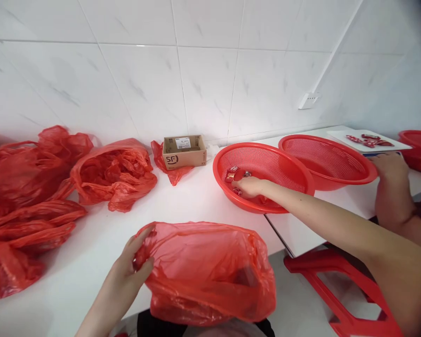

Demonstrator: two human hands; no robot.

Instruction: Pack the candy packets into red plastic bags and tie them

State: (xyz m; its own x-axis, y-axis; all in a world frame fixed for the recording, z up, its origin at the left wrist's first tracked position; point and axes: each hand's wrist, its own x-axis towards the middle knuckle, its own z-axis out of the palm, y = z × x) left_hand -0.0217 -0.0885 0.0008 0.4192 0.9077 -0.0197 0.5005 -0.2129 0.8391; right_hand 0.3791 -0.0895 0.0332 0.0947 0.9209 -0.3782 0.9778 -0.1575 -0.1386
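Observation:
My left hand (131, 267) grips the rim of a red plastic bag (210, 274) that lies open at the near edge of the white counter (101, 238). My right hand (250, 186) reaches into a red mesh basket (266, 161). Its fingers are curled over a few small red wrapped candies (231, 175) on the basket's floor. What the fingers hold is hidden under the hand.
A second red basket (328, 159) overlaps the first, and another person's hand (389, 168) rests by its right rim. Beyond are a white board with candies (370, 140) and a third basket (419, 147). Stuffed red bags (114, 173) fill the left; a small cardboard box (184, 152) stands by the wall; a red stool (340, 290) stands below.

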